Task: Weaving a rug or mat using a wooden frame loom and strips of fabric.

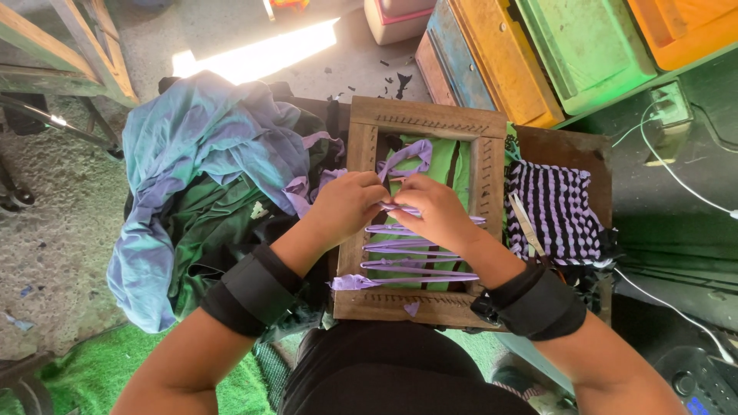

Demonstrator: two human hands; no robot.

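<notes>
A square wooden loom frame (419,117) lies in front of me with several purple fabric strips (415,270) stretched across its lower half. My left hand (347,202) and my right hand (432,207) meet over the middle of the frame, both pinching one purple strip (405,157) that loops up toward the frame's top. Green cloth (458,169) shows under the frame. Both wrists wear black bands.
A heap of blue, green and lilac cloth (207,177) lies left of the frame. A woven purple-and-black square (557,211) with scissors (529,227) on it sits to the right. Coloured crates (538,54) stand behind; white cables (676,177) run at right.
</notes>
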